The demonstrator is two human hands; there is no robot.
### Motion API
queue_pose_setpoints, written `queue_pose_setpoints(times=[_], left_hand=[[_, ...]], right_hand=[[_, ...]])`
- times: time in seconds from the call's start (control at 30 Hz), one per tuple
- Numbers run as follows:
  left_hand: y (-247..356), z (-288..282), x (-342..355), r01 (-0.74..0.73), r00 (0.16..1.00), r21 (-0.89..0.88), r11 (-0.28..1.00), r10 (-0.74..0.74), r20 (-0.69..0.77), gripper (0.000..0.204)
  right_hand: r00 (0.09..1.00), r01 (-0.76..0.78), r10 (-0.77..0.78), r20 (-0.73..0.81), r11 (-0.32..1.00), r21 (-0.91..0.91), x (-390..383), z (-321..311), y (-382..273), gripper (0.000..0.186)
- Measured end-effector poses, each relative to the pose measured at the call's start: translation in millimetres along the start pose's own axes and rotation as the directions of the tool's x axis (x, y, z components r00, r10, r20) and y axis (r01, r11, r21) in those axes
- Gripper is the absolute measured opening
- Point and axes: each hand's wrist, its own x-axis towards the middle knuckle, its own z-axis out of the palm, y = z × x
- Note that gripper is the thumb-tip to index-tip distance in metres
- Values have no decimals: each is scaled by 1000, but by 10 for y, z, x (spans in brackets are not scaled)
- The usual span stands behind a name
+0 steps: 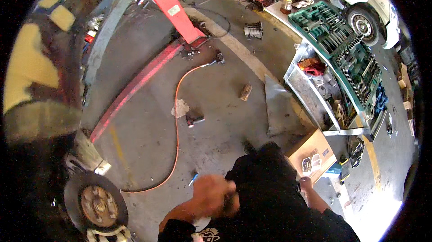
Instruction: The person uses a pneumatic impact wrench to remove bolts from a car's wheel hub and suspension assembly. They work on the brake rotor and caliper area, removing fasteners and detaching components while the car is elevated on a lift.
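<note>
The left hand (211, 194) is blurred, whether clenched I cannot tell, just beside a small blue tool (193, 179) on the floor; the right hand (305, 181) touches a brown cardboard box (310, 145), grip hidden.

I'm looking down at a brown cardboard box (312, 154) on the floor just right of my legs, with a clear plastic packet (310, 163) lying on its top. Up on the red lift arm (168, 3) there's a small white rectangular label (173, 10), and more brown cartons (405, 90) sit stacked at the far right edge.
</note>
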Motion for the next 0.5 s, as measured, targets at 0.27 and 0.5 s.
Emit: queue_pose_setpoints(times=[0.27, 0.5], left_hand=[[-3243, 1171, -250, 682, 47, -702, -202, -947, 318, 20], [-4900, 917, -822, 458, -436, -743, -487, -852, 290, 31]], right_hand=[[961, -275, 270, 61, 911, 306, 1529, -82, -2048, 22], [967, -196, 149, 206, 952, 233, 3733, 1420, -5313, 31]])
